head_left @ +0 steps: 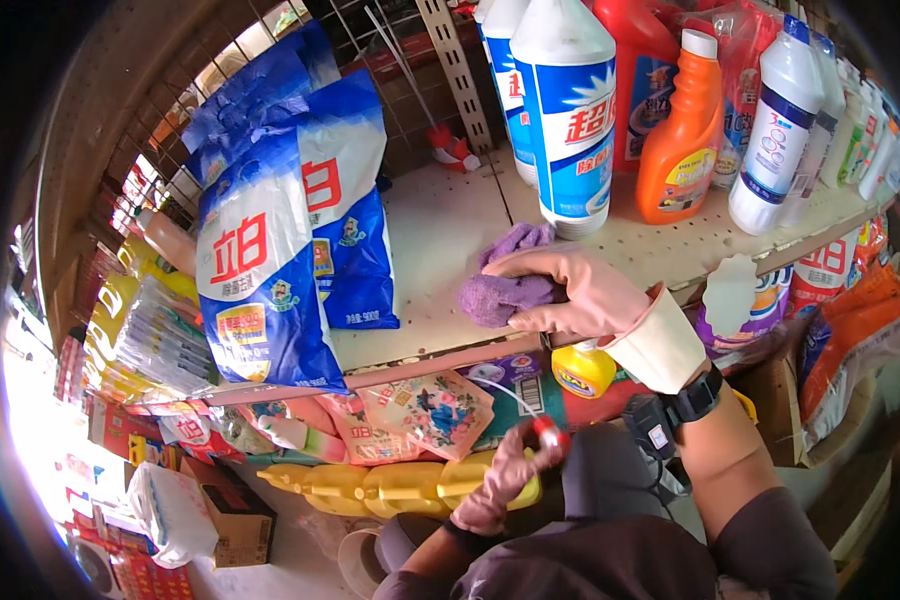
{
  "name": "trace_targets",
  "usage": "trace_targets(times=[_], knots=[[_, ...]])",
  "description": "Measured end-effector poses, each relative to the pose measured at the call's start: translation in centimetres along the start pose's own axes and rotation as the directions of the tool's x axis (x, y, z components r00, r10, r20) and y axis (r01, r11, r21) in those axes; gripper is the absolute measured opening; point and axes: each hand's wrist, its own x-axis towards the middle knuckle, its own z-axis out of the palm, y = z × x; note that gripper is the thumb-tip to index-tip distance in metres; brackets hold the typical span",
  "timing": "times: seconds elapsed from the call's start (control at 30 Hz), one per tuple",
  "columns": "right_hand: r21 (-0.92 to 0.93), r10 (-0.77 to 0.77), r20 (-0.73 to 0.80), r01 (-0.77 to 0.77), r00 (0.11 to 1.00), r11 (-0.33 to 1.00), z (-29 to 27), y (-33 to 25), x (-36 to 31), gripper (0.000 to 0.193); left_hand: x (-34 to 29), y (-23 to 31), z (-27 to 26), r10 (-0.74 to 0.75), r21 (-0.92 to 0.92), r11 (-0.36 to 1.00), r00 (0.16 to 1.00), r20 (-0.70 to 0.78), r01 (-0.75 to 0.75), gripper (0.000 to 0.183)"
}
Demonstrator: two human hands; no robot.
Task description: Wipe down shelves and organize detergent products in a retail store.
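Observation:
On the upper shelf (435, 300), my right hand (590, 290), in a pink rubber glove with a pale cuff, presses a purple cloth (505, 295) against the surface near the front edge. Its fingers are closed over the bunched cloth. Lower down, my left hand (495, 485), also in a pink glove, is closed around a small red-topped thing (548, 434) whose kind I cannot make out. A thin white curved line runs from near it up toward the shelf edge. Just behind the cloth stands a blue-and-white bottle (570, 130).
Blue-and-white detergent bags (260, 270) stand left of the cloth. An orange bottle (680, 130) and a white bottle (775, 130) line the right. Beneath the shelf are floral packets (425, 410), yellow jugs (400, 488) and a yellow bottle (582, 370). A cardboard box (240, 515) sits lower left.

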Motion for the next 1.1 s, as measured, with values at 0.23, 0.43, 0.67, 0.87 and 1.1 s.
trace_targets(times=[0.23, 0.43, 0.67, 0.87, 1.1], knots=[[-0.015, 0.003, 0.031, -0.003, 1.0, 1.0, -0.1, -0.7, -0.1, 0.05, -8.6, -0.9, -1.4, 0.568, 0.643, 0.571, 0.811, 0.141, -0.511, 0.08], [-0.048, 0.017, 0.065, -0.014, 0.998, 0.999, 0.1, 0.2, -0.3, 0.053, -9.3, 3.7, -2.3, 0.781, 0.734, 0.378, 0.62, 0.074, -0.564, 0.075], [0.001, 0.057, 0.077, -0.057, 0.995, 0.998, -0.4, -0.6, -0.3, 0.052, -7.1, 1.4, -1.3, 0.674, 0.624, 0.355, 0.653, 0.345, -0.696, 0.08], [-0.015, -0.007, 0.072, 0.009, 0.997, 1.0, -0.4, -0.7, -0.2, 0.052, -6.4, -4.3, -2.4, 0.703, 0.691, 0.064, 0.524, 0.481, -0.72, 0.067], [-0.026, -0.05, 0.068, 0.051, 0.996, 0.998, -0.3, -0.5, -0.1, 0.051, -8.3, 7.3, -2.2, 0.79, 0.689, 0.067, 0.46, 0.406, -0.722, 0.052]])
